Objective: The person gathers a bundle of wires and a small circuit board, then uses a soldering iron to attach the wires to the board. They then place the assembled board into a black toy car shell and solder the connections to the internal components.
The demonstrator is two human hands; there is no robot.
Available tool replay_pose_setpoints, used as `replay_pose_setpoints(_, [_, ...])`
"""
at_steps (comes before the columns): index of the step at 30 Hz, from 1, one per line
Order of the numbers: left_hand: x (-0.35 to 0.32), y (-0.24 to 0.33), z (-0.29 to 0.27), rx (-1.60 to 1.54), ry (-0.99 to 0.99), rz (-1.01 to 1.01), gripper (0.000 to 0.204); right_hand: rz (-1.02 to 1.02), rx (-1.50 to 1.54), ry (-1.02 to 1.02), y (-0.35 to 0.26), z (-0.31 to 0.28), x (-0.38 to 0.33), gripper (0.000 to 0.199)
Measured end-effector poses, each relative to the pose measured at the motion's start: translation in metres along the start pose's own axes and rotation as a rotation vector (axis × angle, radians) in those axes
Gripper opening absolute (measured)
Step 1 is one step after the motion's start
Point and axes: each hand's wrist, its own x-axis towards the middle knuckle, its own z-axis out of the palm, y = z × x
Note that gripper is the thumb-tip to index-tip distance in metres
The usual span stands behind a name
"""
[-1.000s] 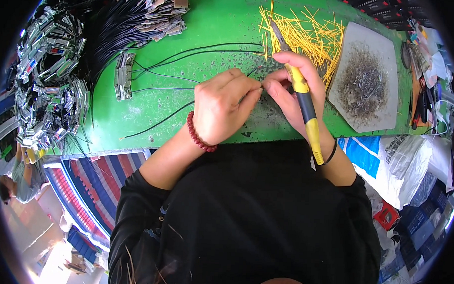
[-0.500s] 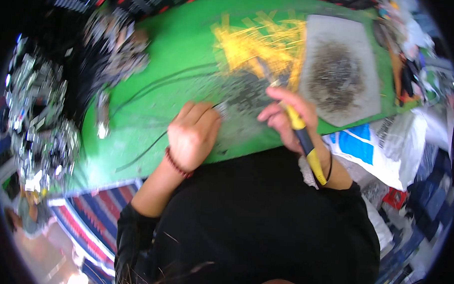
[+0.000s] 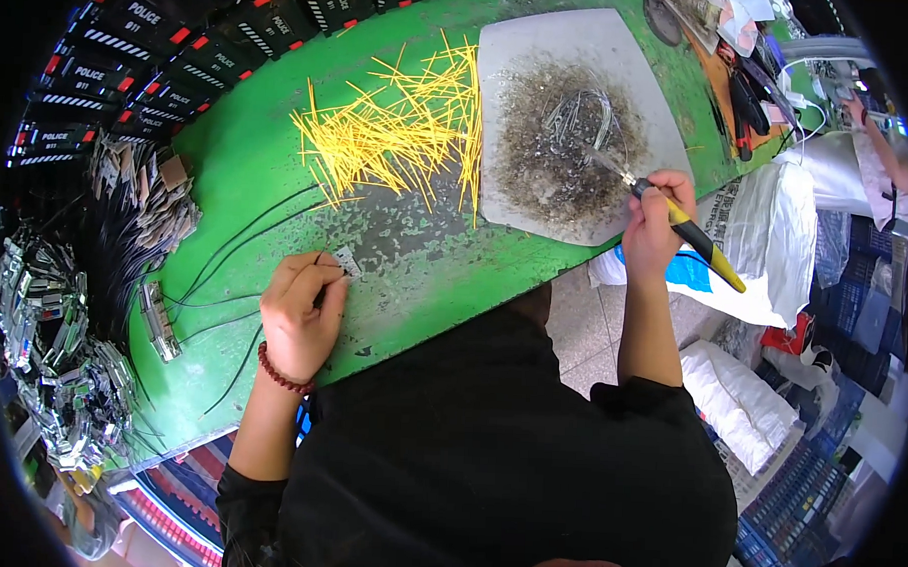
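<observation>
Head view. Left hand (image 3: 298, 318), centre-left of frame, fingers pinched on a small grey metal tab (image 3: 347, 264) with a thin black wire (image 3: 238, 238) running off toward the left, pressed to the green table (image 3: 278, 167).

Right hand (image 3: 654, 223), right of centre, clenched around a yellow-and-black soldering iron (image 3: 688, 232); its tip sits over the scorched grey plate (image 3: 570, 118) at upper middle. Yellow sleeves (image 3: 399, 137) lie scattered just left of the plate.

Judgement: wipe the tip clean on the plate first, and keep the tab pinned flat so the wire stays seated.
</observation>
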Motion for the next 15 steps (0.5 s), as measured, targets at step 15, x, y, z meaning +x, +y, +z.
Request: replay_pose_setpoints(15, [-0.0026, 0.0006, -0.0016, -0.010, -0.017, -0.073, 0.011, 0.004, -0.102, -0.024, 0.0055, 0.0091, 0.0008, 0.008])
